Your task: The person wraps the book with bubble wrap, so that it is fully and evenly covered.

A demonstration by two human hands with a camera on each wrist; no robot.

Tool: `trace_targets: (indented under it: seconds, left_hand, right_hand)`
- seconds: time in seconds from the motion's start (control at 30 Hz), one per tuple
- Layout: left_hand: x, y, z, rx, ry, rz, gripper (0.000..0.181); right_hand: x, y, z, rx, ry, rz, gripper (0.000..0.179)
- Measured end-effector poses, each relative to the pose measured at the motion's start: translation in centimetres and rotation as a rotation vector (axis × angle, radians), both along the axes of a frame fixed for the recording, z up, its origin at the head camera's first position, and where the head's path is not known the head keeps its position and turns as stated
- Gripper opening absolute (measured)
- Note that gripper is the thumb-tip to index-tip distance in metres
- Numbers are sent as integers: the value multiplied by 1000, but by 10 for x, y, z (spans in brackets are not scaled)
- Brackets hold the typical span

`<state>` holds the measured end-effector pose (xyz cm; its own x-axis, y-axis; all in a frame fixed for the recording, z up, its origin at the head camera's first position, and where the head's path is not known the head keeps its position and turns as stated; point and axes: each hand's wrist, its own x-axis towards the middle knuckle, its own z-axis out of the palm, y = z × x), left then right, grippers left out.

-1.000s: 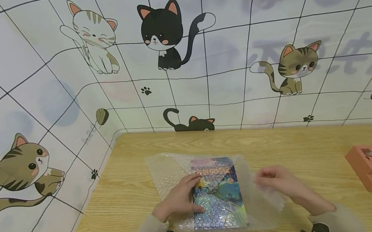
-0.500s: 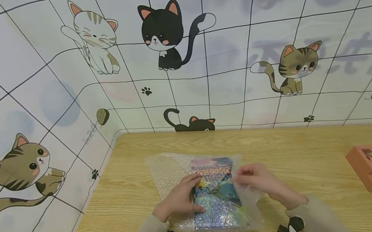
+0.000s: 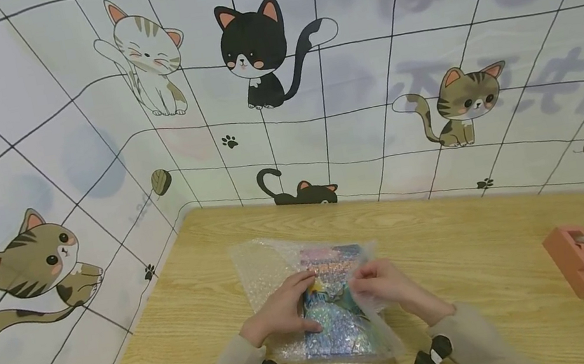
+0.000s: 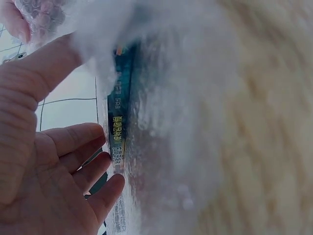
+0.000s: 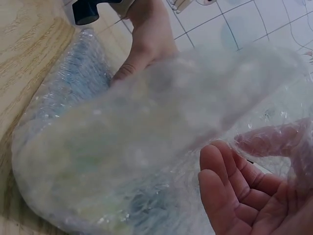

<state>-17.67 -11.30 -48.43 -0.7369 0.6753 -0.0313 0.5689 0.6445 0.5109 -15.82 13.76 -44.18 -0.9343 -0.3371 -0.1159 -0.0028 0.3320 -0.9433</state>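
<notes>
On the table lies a book (image 3: pixel 336 337) with a colourful blue and green cover, seen through clear bubble wrap (image 3: pixel 262 271). My left hand (image 3: pixel 283 309) rests on its left side, fingers and thumb spread and loosely bent. The book's dark spine (image 4: pixel 117 122) with printed characters shows beside those fingertips in the left wrist view. My right hand (image 3: pixel 380 283) pinches the right flap of bubble wrap and holds it over the cover's right part. In the right wrist view the raised flap (image 5: pixel 146 117) spans the frame, hiding much of the book.
An orange tape dispenser (image 3: pixel 580 262) with a roll of tape stands on the right of the wooden table (image 3: pixel 479 228). Behind and to the left, a cat-patterned cloth wall (image 3: pixel 356 81) borders the table. A black wrist device (image 3: pixel 434 356) sits at the right sleeve.
My right hand has moved left, drawing the bubble wrap flap from beside the book over its right part. The left hand has stayed in place on the book.
</notes>
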Motion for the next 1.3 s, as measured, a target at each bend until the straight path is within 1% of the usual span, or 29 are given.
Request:
trace_targets:
  seconds: [0.17, 0.23, 0.63, 0.8, 0.9, 1.0, 1.13, 1.3]
  left_hand:
    - [0, 0, 0, 1, 4, -1, 91]
    - [0, 0, 1, 7, 2, -3, 91]
    - [0, 0, 1, 0, 4, -4, 92]
    - [0, 0, 2, -2, -1, -2, 92]
    - [0, 0, 2, -2, -3, 0, 92]
    - [1, 0, 2, -2, -2, 0, 92]
    - [1, 0, 2, -2, 0, 0, 92]
    - [0, 1, 0, -4, 3, 9, 92]
  right_hand:
    - [-4, -7, -8, -30, 3, 40, 20]
    - [-5, -9, -12, -31, 3, 43, 19]
    - [-9, -17, -27, 23, -45, 9, 20]
    - [-11, -18, -30, 41, -69, 20, 20]
    - [-11, -17, -30, 49, -90, 38, 21]
    - [-12, -16, -29, 39, -120, 76, 24]
    - [-13, -13, -27, 31, -160, 137, 33]
    - [-14, -10, -23, 29, -219, 169, 45]
